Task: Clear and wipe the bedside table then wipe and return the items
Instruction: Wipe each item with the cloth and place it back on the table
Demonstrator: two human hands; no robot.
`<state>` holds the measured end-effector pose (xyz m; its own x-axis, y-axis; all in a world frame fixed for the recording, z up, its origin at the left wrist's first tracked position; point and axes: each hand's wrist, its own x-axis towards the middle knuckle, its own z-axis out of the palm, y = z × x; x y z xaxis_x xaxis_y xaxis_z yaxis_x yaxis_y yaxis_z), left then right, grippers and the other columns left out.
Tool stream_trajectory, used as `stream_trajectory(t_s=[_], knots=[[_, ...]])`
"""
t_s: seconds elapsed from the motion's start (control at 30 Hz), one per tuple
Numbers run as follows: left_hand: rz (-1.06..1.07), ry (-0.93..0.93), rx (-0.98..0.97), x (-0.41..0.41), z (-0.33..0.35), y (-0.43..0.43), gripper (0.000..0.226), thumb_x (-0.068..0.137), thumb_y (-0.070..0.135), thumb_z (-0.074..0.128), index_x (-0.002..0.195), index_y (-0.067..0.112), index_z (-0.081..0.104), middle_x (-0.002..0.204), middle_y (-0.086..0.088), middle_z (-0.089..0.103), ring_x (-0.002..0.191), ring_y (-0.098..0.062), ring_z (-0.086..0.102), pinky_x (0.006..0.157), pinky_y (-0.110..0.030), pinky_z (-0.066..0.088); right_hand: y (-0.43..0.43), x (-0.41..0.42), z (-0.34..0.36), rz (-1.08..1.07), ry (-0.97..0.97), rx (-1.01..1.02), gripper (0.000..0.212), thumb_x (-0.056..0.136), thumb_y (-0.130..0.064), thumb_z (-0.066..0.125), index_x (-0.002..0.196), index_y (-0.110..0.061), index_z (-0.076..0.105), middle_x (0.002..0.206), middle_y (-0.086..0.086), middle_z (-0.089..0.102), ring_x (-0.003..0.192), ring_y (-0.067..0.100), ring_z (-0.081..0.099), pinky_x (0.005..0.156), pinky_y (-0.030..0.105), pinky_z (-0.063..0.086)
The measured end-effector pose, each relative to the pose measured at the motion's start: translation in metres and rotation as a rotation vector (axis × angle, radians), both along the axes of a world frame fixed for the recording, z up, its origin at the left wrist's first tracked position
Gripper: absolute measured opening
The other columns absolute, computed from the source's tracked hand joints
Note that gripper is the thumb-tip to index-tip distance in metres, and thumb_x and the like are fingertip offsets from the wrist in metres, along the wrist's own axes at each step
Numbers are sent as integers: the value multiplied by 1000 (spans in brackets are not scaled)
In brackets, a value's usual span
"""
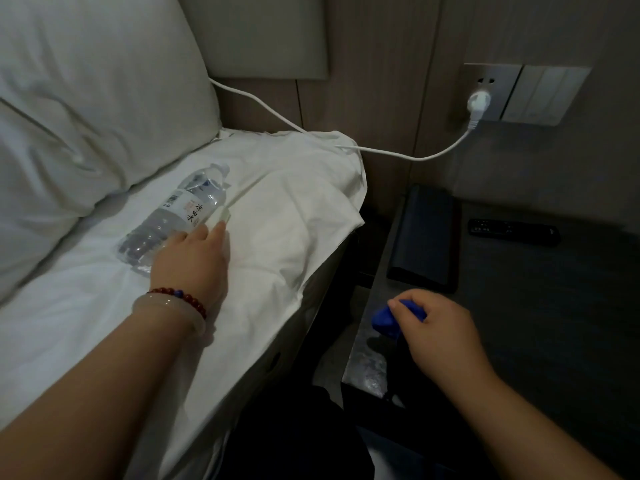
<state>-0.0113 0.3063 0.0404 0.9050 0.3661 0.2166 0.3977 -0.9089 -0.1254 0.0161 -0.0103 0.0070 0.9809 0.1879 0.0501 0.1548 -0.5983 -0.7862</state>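
The left hand (pixel 192 258) is reaching out over the bed (pixel 86 323) and lying on the bottom end of the bottle (pixel 180 213). Its forefinger is stretching forward along the bottle's right side, while the other fingers are lying over the clear plastic. The thumb is hidden, so I cannot tell whether the hand is closing round the bottle or only resting on it. A pale bangle (pixel 169 306) and a string of red beads (pixel 180 296) are sitting on that wrist.

The bottle is lying on its side on the white sheet, cap pointing away toward the headboard, just beside the pillow (pixel 86 116). A small white tip (pixel 224 213) is lying on the sheet just beyond the forefinger.

The right hand (pixel 440 330) is hanging over the near left corner of the dark counter (pixel 554 306), its fingers curling in and pinching a bunched blue cloth (pixel 384 322). Whether the cloth is touching the counter cannot be told.

Farther back on the counter, a black pad (pixel 426 237) is lying flat near the left edge, and a remote (pixel 512 232) is lying to its right, apart from it.

A white cable (pixel 277 114) is running from behind the pillow, across the rumpled corner of the bed, and up to a white plug (pixel 478 100) sitting in the wall socket (pixel 491 81). Switches (pixel 547 95) are sitting just right of the socket.
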Motion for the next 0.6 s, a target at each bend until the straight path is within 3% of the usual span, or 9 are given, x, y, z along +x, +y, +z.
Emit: stream_trajectory(t_s=[0.1,0.23,0.3,0.4,0.47,0.53,0.6], knots=[[6,16,25,3,4,-7,47,90,21,48,136,16,43,101,-11,65,86,-37,61,68,-45,52,-2,-1,2,-2,4,-5,19,90,-25,63,71,-23,68,75,-12,65,74,-4,56,61,10,37],[-24,-23,73,-3,8,-18,26,93,26,41,112,13,53,83,-7,63,68,-31,61,61,-43,55,-5,-2,4,2,18,4,19,90,-25,62,72,-24,68,76,-12,64,74,-3,56,61,9,36],[-57,-21,118,-8,9,-22,29,92,25,49,119,15,53,85,-5,63,66,-27,61,58,-42,55,-6,-3,4,5,25,10,20,90,-26,62,71,-26,67,77,-12,65,74,-4,56,60,9,35],[-187,-103,109,-18,13,-43,39,86,12,61,125,10,59,93,-13,67,76,-35,66,63,-44,55,-7,-4,6,5,39,26,19,91,-25,62,72,-25,68,78,-12,65,75,-3,56,61,8,36],[-293,-218,63,-24,18,-68,37,85,11,50,119,5,63,100,-20,69,82,-40,66,66,-48,56,-8,-4,6,-1,35,39,19,90,-25,62,73,-25,69,77,-12,65,74,-4,56,59,6,36],[-356,-269,-40,-26,24,-90,48,83,18,33,117,4,64,106,-21,68,85,-41,66,68,-47,57,-9,-5,7,-8,39,65,19,91,-26,61,73,-25,69,78,-11,65,74,-4,57,58,7,36],[-356,-334,-237,-26,28,-107,46,82,13,37,117,7,65,106,-16,70,87,-37,67,72,-38,53,-11,-5,7,-16,39,107,18,91,-25,62,75,-26,69,78,-11,66,75,-3,58,59,8,37]])
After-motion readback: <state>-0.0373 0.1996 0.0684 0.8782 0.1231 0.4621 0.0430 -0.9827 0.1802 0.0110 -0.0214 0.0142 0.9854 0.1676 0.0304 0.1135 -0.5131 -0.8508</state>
